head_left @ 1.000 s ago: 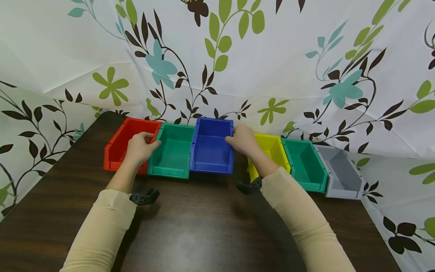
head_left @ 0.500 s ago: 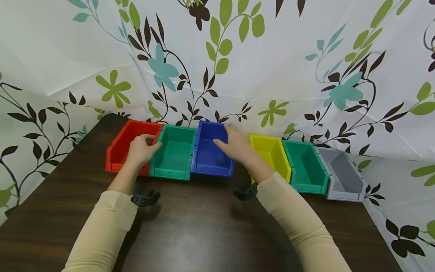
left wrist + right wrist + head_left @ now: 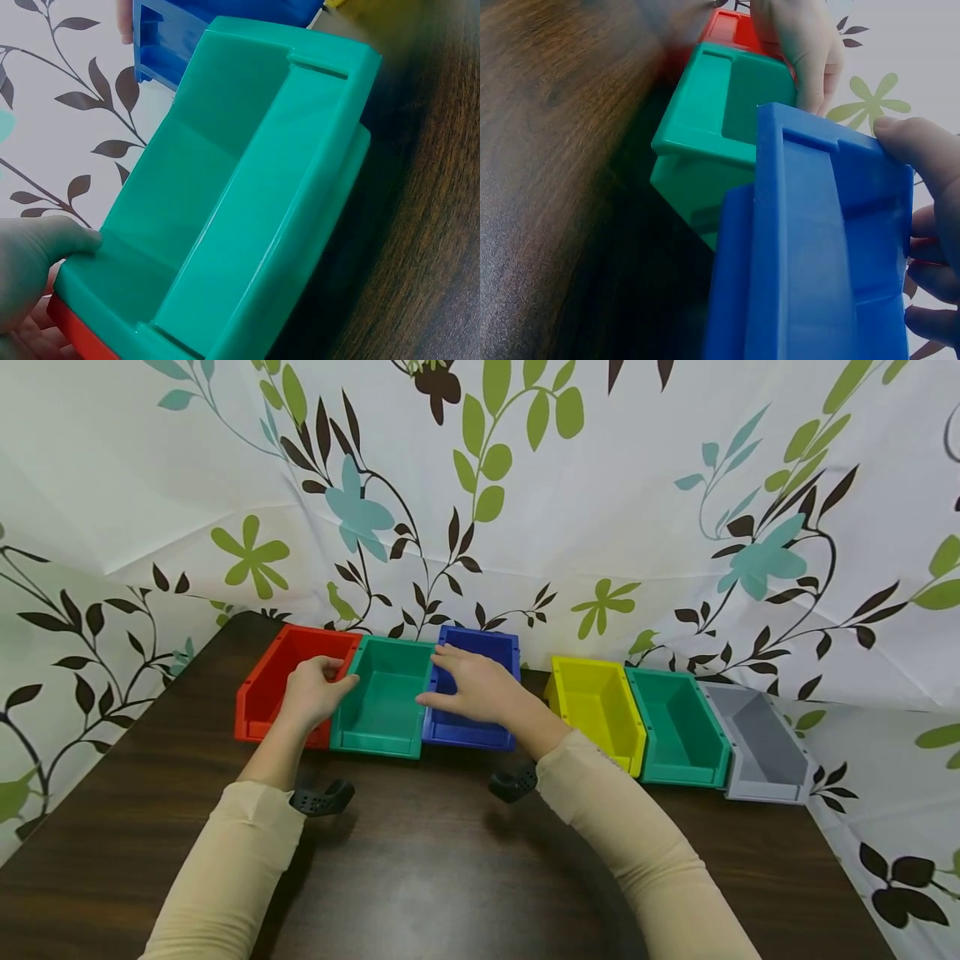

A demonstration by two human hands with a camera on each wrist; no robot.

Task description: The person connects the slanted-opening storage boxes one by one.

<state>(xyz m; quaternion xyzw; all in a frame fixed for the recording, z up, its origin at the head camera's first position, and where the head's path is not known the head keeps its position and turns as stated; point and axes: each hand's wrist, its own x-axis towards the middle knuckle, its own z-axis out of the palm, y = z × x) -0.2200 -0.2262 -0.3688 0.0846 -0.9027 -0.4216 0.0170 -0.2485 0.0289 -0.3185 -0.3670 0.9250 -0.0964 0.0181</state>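
My left hand (image 3: 307,693) pinches the adjoining side walls of the red storage bin (image 3: 258,693) and left green storage bin (image 3: 386,693). Its thumb lies on the green bin's side in the left wrist view, with its fingers on the red side. Over the blue storage bin (image 3: 465,735) is my right hand (image 3: 480,685), fingers loosely extended toward that bin's left wall. In the right wrist view, the right thumb (image 3: 907,139) lies at the blue bin's rim; whether it touches is unclear. The right hand hides part of the blue bin's inside.
To the right stand a yellow bin (image 3: 596,706), a second green bin (image 3: 678,727) and a grey bin (image 3: 761,743), side by side. A gap separates the blue and yellow bins. Behind the dark wooden table (image 3: 420,860) hangs a leaf-patterned cloth (image 3: 600,510).
My right hand has moved left from the blue bin's right edge, across the bin, toward its left wall. More of the yellow bin shows. The left hand keeps its place.
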